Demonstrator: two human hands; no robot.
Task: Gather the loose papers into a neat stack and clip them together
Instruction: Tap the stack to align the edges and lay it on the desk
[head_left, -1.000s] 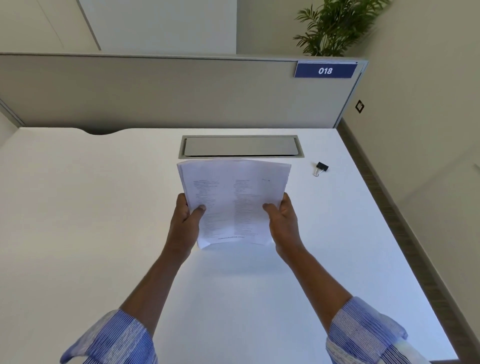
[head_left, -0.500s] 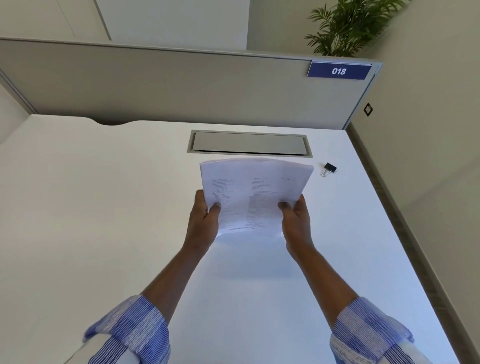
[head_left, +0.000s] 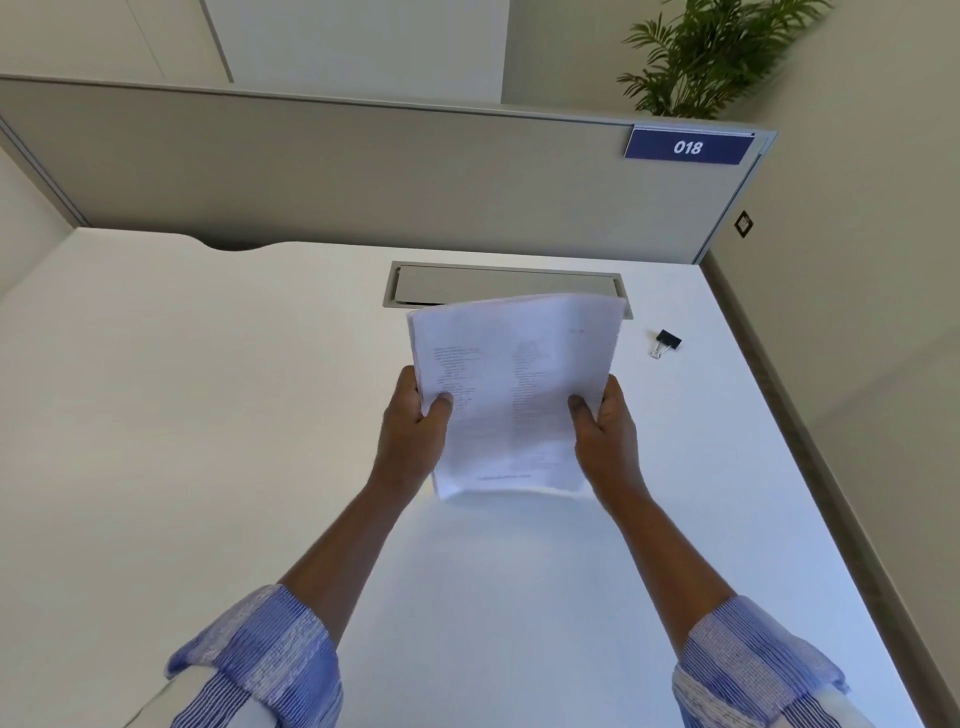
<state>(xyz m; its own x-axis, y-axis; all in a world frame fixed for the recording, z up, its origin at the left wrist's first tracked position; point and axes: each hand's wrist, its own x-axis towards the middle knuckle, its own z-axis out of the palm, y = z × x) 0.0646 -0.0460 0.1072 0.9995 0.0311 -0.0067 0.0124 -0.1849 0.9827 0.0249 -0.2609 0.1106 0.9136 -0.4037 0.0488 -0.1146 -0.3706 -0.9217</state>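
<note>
A stack of white printed papers (head_left: 514, 395) stands nearly upright on its lower edge on the white desk (head_left: 208, 415), its top bending slightly away from me. My left hand (head_left: 413, 426) grips its left edge with the thumb on the front page. On the other side, my right hand (head_left: 605, 431) holds the right edge the same way. A black binder clip (head_left: 666, 343) with silver handles lies on the desk to the right of the papers, apart from both hands.
A grey cable hatch (head_left: 467, 283) is set into the desk just behind the papers. A grey partition (head_left: 363, 171) with a blue "018" sign (head_left: 688, 147) closes the far side. The desk's right edge (head_left: 810, 467) runs along the wall; a plant (head_left: 711, 52) stands behind.
The papers have been raised and stood more upright between both hands. The view shifted, so the stack now overlaps the hatch's front edge. The clip has not moved.
</note>
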